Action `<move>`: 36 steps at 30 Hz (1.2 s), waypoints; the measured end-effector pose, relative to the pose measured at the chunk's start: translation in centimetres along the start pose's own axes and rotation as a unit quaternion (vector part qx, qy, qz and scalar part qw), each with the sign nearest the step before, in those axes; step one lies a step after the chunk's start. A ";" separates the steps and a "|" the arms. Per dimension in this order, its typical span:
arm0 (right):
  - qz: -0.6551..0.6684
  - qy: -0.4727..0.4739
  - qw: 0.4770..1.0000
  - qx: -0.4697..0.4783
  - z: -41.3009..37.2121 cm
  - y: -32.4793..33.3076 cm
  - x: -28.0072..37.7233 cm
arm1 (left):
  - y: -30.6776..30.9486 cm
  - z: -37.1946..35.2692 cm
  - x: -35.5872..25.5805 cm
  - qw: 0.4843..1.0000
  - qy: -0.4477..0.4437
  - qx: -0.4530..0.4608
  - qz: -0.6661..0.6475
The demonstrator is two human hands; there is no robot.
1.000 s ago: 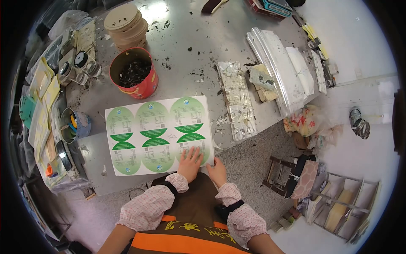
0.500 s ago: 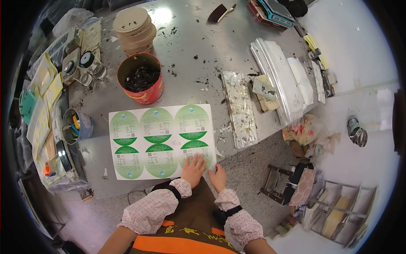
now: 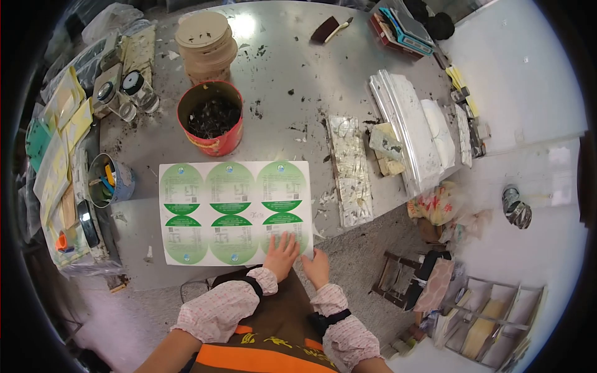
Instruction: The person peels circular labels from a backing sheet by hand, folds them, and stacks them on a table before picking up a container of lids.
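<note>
A white sheet of round green labels (image 3: 256, 186), printed in two rows, lies flat near the table's front edge. My left hand (image 3: 281, 256) rests on its lower right part, fingers spread over a label. Just beside it, my right hand (image 3: 316, 268) is at the sheet's lower right corner, its fingers curled at the edge with the corner between them. The undersides of the fingers are hidden. Both forearms wear pink patterned sleeve covers.
Behind the sheet stands a red bucket (image 3: 214, 147) of dark scraps, with a stack of round discs (image 3: 204, 34) beyond. A tool cup (image 3: 124, 185) and glass jars (image 3: 144, 98) are left. A tape-wrapped block (image 3: 352, 174) and plastic-wrapped stack (image 3: 407, 118) lie right; a brush (image 3: 326, 30) lies far back.
The camera view has shifted slightly. Both hands stay at the lower right of the label sheet, and the sheet lies in nearly the same place.
</note>
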State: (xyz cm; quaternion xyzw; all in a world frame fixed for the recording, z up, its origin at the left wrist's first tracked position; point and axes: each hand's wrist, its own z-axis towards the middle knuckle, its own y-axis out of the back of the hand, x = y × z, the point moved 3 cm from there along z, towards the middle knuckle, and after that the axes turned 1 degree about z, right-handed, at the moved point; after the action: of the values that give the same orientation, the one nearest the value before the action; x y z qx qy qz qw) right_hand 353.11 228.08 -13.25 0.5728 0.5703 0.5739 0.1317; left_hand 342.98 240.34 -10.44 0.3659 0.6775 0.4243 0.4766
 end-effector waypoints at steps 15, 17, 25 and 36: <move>0.427 -0.244 0.798 0.348 3.2 1.6 -2.7 | 0.7 -0.1 1.3 0.995 0.029 0.007 -0.097; 0.419 -0.243 0.786 0.385 3.7 2.3 -2.4 | 0.7 -0.1 1.3 0.993 0.033 0.003 -0.117; 0.387 -0.216 0.763 0.470 5.3 1.3 -2.7 | 0.3 -0.2 1.0 0.993 0.038 0.005 -0.112; 0.376 -0.178 0.824 0.385 4.1 0.4 -2.5 | -0.3 0.4 0.4 0.995 0.061 -0.004 -0.084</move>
State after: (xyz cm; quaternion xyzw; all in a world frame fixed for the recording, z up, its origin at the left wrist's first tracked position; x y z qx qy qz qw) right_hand 357.44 227.99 -15.48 0.8392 0.4523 0.2001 -0.2262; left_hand 343.28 240.67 -10.88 0.2790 0.7319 0.4070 0.4699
